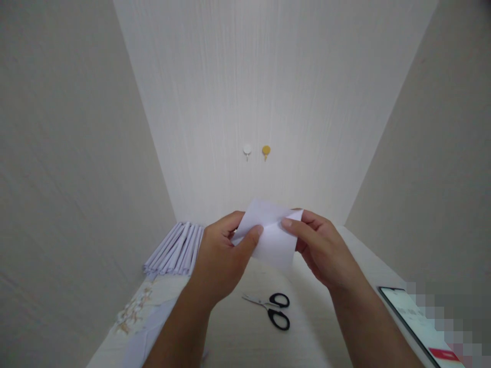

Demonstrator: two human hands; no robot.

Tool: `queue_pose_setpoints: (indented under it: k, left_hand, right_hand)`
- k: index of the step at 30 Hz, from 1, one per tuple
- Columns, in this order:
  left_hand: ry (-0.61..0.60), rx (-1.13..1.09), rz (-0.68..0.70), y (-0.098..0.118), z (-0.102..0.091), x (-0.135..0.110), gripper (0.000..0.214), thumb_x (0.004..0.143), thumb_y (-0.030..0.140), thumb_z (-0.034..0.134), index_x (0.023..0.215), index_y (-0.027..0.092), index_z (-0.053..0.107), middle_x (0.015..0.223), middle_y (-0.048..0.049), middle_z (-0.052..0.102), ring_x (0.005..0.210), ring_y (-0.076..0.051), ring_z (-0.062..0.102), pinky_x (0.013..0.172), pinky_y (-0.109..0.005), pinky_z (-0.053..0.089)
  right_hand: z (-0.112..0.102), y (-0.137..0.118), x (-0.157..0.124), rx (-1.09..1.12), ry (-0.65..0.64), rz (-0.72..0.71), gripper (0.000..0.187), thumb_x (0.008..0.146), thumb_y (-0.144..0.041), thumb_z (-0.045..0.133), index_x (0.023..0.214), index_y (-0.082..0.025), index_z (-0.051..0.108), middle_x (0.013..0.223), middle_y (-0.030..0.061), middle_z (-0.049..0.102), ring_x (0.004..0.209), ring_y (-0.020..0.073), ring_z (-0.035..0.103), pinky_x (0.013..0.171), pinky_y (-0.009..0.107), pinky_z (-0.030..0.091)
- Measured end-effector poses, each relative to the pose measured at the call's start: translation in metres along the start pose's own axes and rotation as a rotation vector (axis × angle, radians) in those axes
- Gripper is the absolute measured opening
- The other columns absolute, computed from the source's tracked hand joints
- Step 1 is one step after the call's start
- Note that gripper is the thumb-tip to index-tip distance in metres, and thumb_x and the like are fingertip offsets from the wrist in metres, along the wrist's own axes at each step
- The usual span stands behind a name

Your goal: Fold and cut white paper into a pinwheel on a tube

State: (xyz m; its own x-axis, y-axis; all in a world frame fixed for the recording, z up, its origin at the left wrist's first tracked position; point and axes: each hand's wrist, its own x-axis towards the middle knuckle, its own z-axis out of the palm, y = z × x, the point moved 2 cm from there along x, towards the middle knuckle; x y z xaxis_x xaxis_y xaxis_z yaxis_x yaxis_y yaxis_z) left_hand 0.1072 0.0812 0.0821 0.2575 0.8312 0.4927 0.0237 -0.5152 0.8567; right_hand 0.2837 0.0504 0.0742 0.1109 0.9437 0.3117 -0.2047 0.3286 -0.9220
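A small white sheet of paper (274, 243) with a crease across it is held up above the table between both hands. My left hand (226, 250) pinches its left side, thumb on the near face and fingers behind. On the right side, my right hand (320, 243) grips the paper near its upper corner, thumb along the crease and the other fingers partly hidden behind. Below the paper, a pair of scissors (264, 305) with black handles lies on the table, blades pointing left; neither hand touches it.
Folded white paper strips (174, 250) sit in a row at the back left. Nearer are small white-and-tan pieces (132, 312) and pale sheets (153, 327). A phone (414, 317) lies at the right. Two hooks, one white (247, 150) and one yellow (266, 151), are on the back wall.
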Motion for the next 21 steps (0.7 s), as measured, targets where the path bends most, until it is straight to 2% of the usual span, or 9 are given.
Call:
queue_pose_setpoints:
  k: [4, 8, 14, 18, 21]
  left_hand:
    - [0.002, 0.029, -0.034, -0.002, -0.002, 0.001, 0.019, 0.084, 0.036, 0.071, 0.081, 0.018, 0.076, 0.067, -0.0007, 0.066, 0.059, -0.015, 0.056, 0.049, -0.023, 0.04]
    - [-0.007, 0.091, -0.049, -0.002, -0.003, 0.002, 0.021, 0.084, 0.037, 0.07, 0.076, 0.019, 0.076, 0.066, -0.0015, 0.068, 0.059, -0.016, 0.057, 0.05, -0.024, 0.039]
    - [0.061, 0.258, 0.047, -0.002, -0.002, 0.001, 0.022, 0.086, 0.039, 0.067, 0.077, 0.02, 0.074, 0.073, -0.0028, 0.071, 0.066, -0.019, 0.062, 0.058, -0.028, 0.042]
    - [0.135, 0.398, 0.192, 0.001, 0.003, 0.0, 0.025, 0.088, 0.035, 0.066, 0.069, 0.018, 0.068, 0.068, -0.0017, 0.063, 0.063, -0.016, 0.055, 0.058, -0.028, 0.038]
    - [0.149, 0.425, 0.229, 0.002, 0.007, 0.0, 0.03, 0.088, 0.036, 0.065, 0.064, 0.019, 0.061, 0.062, 0.0004, 0.057, 0.06, -0.015, 0.052, 0.057, -0.027, 0.036]
  right_hand:
    - [-0.002, -0.003, -0.001, -0.124, 0.034, -0.066, 0.023, 0.075, -0.038, 0.081, 0.081, -0.017, 0.074, 0.073, 0.0029, 0.073, 0.064, 0.015, 0.064, 0.06, 0.026, 0.052]
    - [0.001, -0.006, -0.005, -0.276, 0.123, -0.168, 0.021, 0.077, -0.039, 0.08, 0.08, -0.019, 0.075, 0.072, 0.0028, 0.073, 0.062, 0.016, 0.064, 0.056, 0.027, 0.052]
    - [0.009, -0.006, -0.014, -0.555, 0.282, -0.344, 0.014, 0.08, -0.036, 0.077, 0.081, -0.022, 0.074, 0.072, 0.002, 0.072, 0.064, 0.0173, 0.065, 0.052, 0.026, 0.05]
    - [0.013, -0.004, -0.013, -0.452, 0.291, -0.367, 0.022, 0.072, -0.031, 0.082, 0.089, -0.022, 0.071, 0.078, 0.0021, 0.073, 0.067, 0.0183, 0.066, 0.056, 0.028, 0.054]
    - [0.015, -0.002, -0.011, -0.429, 0.272, -0.311, 0.019, 0.073, -0.031, 0.082, 0.082, -0.02, 0.069, 0.07, 0.0006, 0.07, 0.061, 0.017, 0.064, 0.052, 0.026, 0.051]
